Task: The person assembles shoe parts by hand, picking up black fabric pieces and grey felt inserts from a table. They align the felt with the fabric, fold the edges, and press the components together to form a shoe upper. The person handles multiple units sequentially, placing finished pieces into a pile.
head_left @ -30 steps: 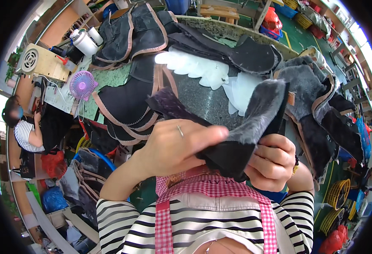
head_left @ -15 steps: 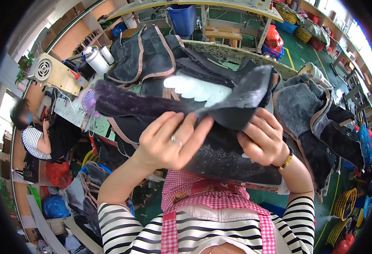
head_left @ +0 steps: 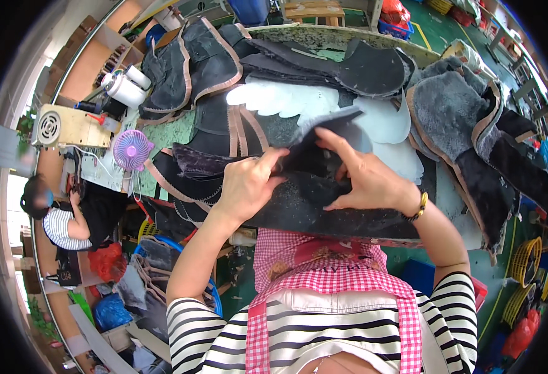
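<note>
Dark piece (head_left: 308,153), partly blurred, between both hands, over bench (head_left: 374,219). Left hand (head_left: 249,186) pinches its left edge, thumb against forefinger. Right hand (head_left: 369,177) spread at its right side, forefinger at upper edge, thumb well below. White scalloped sheet (head_left: 283,101) beyond.

The site is a textile workshop. Indicators: dark plush cut pieces (head_left: 448,109) with tan edging lie on a worktable (head_left: 324,35); a co-worker (head_left: 67,228) sits beside a beige machine (head_left: 71,126); shelving (head_left: 107,38) holds what appear to be thread spools, too small to confirm.
</note>
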Available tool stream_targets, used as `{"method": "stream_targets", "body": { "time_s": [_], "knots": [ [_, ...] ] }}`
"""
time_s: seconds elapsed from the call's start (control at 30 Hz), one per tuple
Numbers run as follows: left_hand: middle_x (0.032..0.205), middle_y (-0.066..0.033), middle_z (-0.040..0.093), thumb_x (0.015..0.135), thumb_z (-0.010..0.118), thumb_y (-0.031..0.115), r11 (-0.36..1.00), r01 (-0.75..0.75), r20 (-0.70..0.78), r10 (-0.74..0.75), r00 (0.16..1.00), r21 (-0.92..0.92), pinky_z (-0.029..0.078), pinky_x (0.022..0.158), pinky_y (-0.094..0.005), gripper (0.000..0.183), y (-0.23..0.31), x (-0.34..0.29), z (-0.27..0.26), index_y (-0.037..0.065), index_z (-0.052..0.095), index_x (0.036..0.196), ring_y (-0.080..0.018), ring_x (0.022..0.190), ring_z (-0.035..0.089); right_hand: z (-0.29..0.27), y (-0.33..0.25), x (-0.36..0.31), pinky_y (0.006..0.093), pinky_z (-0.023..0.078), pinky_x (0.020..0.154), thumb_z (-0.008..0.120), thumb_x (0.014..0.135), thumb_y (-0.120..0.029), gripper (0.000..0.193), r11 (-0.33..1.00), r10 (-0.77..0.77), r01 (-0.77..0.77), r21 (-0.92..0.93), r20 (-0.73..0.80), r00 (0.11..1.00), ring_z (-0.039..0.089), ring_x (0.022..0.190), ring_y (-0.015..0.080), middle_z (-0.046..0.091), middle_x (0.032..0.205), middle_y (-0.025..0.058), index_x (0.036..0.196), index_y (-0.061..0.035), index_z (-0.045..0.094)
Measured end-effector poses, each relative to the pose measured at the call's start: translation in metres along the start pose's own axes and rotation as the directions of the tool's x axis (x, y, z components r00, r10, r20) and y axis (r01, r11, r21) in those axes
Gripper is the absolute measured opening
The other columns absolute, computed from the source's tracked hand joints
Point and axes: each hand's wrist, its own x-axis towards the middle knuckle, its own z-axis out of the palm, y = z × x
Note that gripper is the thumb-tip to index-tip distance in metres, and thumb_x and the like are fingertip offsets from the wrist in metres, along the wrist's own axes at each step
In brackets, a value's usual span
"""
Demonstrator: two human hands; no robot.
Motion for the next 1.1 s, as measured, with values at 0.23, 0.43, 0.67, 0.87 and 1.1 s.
{"method": "stream_targets", "body": {
  "time_s": [0.23,0.43,0.67,0.87,1.1],
  "knots": [
    [0.076,-0.0079,0.069,0.064,0.077,0.005,0.997,-0.045,0.096,0.040,0.995,0.054,0.053,0.062,-0.0340,0.048,-0.003,-0.013,0.009,0.011,0.063,0.109,-0.0233,0.071,0.068,-0.004,-0.002,0.030,0.0363,0.052,0.076,0.076,0.075,-0.039,0.080,0.981,0.137,-0.161,-0.107,-0.205,0.969,0.064,0.089,0.0331,0.061,0.111,0.0180,0.141,-0.0153,0.038],
    [0.083,-0.0099,0.069,0.063,0.078,0.005,0.995,0.102,0.019,-0.102,0.995,-0.009,0.054,0.068,-0.0338,0.044,0.007,-0.046,0.033,0.010,0.064,0.105,-0.0247,0.076,0.068,0.020,0.043,0.097,0.0459,0.042,0.095,0.077,0.067,-0.044,0.042,0.787,-0.328,0.180,-0.590,-0.152,0.932,0.061,0.103,0.0264,0.065,0.104,0.0117,0.086,-0.0077,0.068],
    [0.088,-0.0115,0.070,0.086,0.070,0.007,0.445,0.522,0.107,-0.678,0.727,-0.728,0.050,0.074,-0.0233,0.044,-0.011,-0.062,0.063,-0.001,0.046,0.121,-0.0100,0.080,0.063,0.034,0.099,0.120,0.0413,0.051,0.068,0.079,0.065,-0.051,0.049,0.895,0.245,-0.240,-0.376,-0.035,0.969,0.066,0.075,0.0305,0.067,0.074,0.0126,0.078,-0.0054,0.066],
    [0.062,-0.0017,0.065,0.085,0.070,0.016,0.599,0.629,0.062,-0.698,0.713,-0.496,0.039,0.055,-0.0212,0.017,-0.027,-0.053,0.061,-0.001,0.067,0.087,-0.0029,0.057,0.052,0.037,0.104,0.117,0.0400,0.050,0.067,0.074,0.077,-0.037,0.033,0.946,0.070,-0.095,-0.309,-0.093,0.993,0.065,0.075,0.0299,0.068,0.076,0.0116,0.080,-0.0052,0.065],
    [0.069,-0.0144,0.066,0.086,0.068,0.030,0.653,0.637,0.114,-0.656,0.746,-0.409,0.049,0.061,-0.0341,0.028,-0.025,-0.036,0.052,0.003,0.067,0.082,-0.0255,0.064,0.067,0.018,0.084,0.102,0.0407,0.050,0.072,0.068,0.081,-0.029,0.026,0.913,0.156,-0.154,-0.377,-0.025,0.987,0.065,0.081,0.0321,0.067,0.084,0.0146,0.083,-0.0035,0.067]
  ]
}}
